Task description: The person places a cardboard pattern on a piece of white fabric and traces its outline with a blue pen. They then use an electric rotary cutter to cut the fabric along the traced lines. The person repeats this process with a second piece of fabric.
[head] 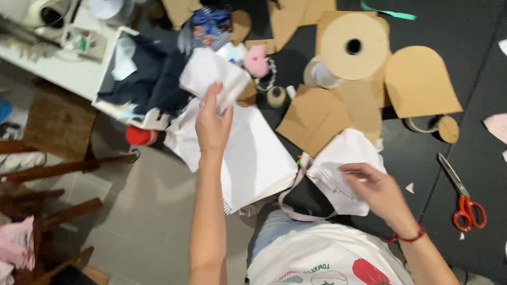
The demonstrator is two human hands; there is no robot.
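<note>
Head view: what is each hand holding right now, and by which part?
Left hand grips a white fabric piece at its lower edge. Right hand rests on another white fabric piece; a grip cannot be told.

A: White fabric piece, crumpled, lifted at eleven o'clock, pinched at its lower edge over the large white sheet.

B: Second white fabric piece, at four o'clock, lies rumpled, lower edge pressed flat on the dark table.

Bare dark worktop lies open at the far right. Red-handled scissors block the near right; tan cardboard cut-outs and a cardboard roll crowd the far middle, a white sheet pad the left.
</note>
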